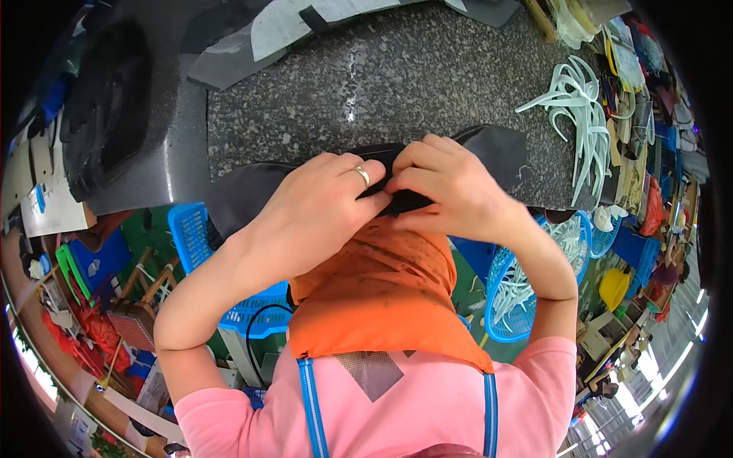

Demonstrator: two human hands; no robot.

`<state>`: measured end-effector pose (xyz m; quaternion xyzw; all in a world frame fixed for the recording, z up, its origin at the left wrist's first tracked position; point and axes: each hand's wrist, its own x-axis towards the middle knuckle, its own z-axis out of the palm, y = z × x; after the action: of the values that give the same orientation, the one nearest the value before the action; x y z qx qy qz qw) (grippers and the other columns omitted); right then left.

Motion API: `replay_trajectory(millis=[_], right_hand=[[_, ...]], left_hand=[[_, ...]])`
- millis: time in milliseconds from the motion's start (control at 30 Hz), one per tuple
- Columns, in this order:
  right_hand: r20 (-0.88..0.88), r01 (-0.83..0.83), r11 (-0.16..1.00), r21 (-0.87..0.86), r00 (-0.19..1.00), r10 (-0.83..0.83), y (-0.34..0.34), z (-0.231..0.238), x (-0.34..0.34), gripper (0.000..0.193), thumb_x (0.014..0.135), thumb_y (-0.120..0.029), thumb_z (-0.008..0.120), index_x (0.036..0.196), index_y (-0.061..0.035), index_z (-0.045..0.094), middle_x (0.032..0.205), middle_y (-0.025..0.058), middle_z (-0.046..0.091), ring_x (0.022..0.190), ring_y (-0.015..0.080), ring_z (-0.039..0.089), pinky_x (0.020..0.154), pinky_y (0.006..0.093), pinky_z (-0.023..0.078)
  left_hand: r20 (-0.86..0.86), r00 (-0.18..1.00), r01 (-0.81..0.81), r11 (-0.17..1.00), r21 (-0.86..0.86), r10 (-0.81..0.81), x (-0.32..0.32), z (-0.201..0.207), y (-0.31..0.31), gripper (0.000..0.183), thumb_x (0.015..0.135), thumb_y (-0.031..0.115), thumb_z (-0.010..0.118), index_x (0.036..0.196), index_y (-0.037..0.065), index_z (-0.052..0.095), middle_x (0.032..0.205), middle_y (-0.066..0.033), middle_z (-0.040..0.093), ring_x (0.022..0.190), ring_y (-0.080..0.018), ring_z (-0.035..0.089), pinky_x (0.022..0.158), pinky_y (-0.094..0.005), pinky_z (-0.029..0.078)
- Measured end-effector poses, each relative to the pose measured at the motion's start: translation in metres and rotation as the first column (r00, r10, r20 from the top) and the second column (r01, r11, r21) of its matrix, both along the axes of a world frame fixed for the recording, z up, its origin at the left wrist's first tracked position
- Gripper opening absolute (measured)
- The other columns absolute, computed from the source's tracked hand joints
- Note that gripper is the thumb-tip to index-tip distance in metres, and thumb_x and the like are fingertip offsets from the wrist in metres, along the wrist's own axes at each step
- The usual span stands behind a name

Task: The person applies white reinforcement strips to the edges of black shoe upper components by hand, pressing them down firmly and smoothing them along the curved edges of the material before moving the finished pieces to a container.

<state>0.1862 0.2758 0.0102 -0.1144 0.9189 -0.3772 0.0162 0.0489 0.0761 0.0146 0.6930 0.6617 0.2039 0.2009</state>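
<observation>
A black piece of sheet material (492, 153), leather-like and folded, lies along the near edge of the speckled stone worktop (305, 99). My left hand (332, 198), with a ring on one finger, pinches the middle of this piece. Close beside it, my right hand (450, 183) has its fingers curled and pressed onto the same piece. The fingertips of both hands nearly meet over a dark fold. Exactly what lies under the fingertips is hidden.
Pale green strips (584, 114) lie in a tangle on the worktop's right. More strips fill a blue basket (508, 305) below. Grey and white sheets (290, 30) lie along the back. Blue plastic crates (191, 237) stand below on the left. An orange apron (382, 305) covers my lap.
</observation>
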Motion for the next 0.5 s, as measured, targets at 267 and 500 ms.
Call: replay_trajectory(millis=[267,500], right_hand=[[0.209,0.366,0.829,-0.423,0.929,-0.304,-0.008,0.01,0.005,0.014,0.083,-0.005,0.074,0.096,-0.0028,0.072,0.092,0.0071,0.066,0.083,0.0195,0.064,0.074,0.0298,0.05],[0.474,0.516,0.279,-0.81,0.856,-0.207,-0.027,0.02,-0.01,0.015,0.095,-0.014,0.07,0.099,0.0005,0.069,0.092,-0.0026,0.067,0.086,0.0034,0.058,0.076,0.0219,0.048]], left_hand=[[0.045,0.75,-0.602,0.652,0.461,0.66,0.008,0.027,-0.026,0.071,0.081,0.017,0.079,0.143,0.001,0.047,0.145,-0.0134,0.048,0.136,-0.0323,0.046,0.115,-0.0452,0.036],[0.898,-0.435,-0.513,0.8,-0.311,0.071,0.03,0.003,-0.006,0.041,0.087,0.0,0.073,0.125,0.003,0.059,0.121,-0.0074,0.067,0.113,-0.0164,0.062,0.103,-0.0336,0.047]])
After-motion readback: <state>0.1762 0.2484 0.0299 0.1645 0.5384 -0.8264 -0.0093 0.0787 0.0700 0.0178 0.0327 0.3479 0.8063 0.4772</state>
